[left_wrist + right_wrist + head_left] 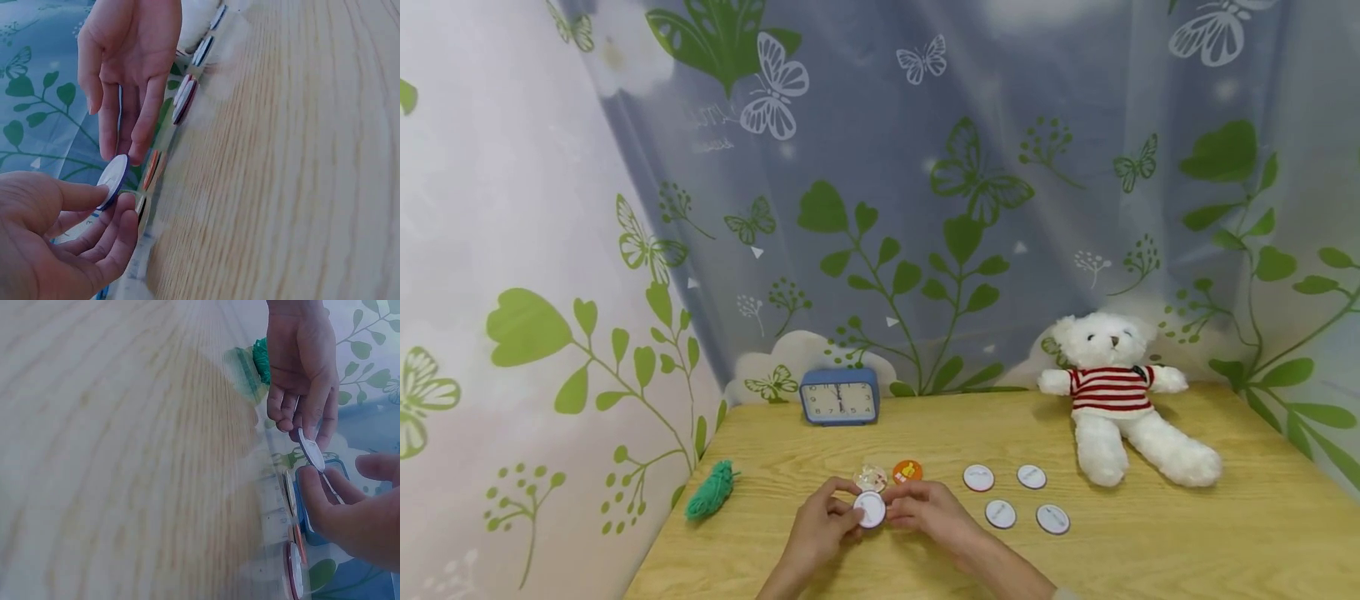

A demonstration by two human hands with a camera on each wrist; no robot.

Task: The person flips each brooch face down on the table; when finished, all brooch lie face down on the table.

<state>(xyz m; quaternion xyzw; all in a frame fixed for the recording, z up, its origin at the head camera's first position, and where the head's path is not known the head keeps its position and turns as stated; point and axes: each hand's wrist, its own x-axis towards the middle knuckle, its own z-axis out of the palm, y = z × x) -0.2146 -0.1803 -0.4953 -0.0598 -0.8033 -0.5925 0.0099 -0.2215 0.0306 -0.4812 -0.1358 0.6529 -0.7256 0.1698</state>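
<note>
Evidently the white-backed badge (870, 510) is in the left hand (822, 521), held just above the near part of the wooden table (700, 567), left of the middle. The left thumb presses on the pale back while the fingers support the other side, a pinch that the left wrist view shows best, along with a blue-purple rim that is hard to make out from the head. The right hand (936, 515) comes in from the right with its fingers stretched out and closing on nothing; their tips are at the badge's right edge, and whether they actually touch it I cannot tell. From the right wrist, a thin pale strip (331, 487) shows between the badge and the right fingers, too small to identify and hidden in the head view. Just beyond the hands lie a pale patterned badge (870, 477) and, to its right, an orange badge (907, 471), both with their printed faces up in the head view; the wrist cameras catch them almost edge-on. Farther right, four more badges lie backs up in two rows: a red-rimmed badge (978, 478) at far left, a far-right badge (1032, 477), a near-left badge (1000, 514) and a near-right badge (1052, 519). Only the head view takes in the whole teddy bear (1111, 392), sitting at the far right in a striped top. A blue clock (839, 397) stands far left of centre, and a green yarn bundle (710, 492) lies by the left edge.
</note>
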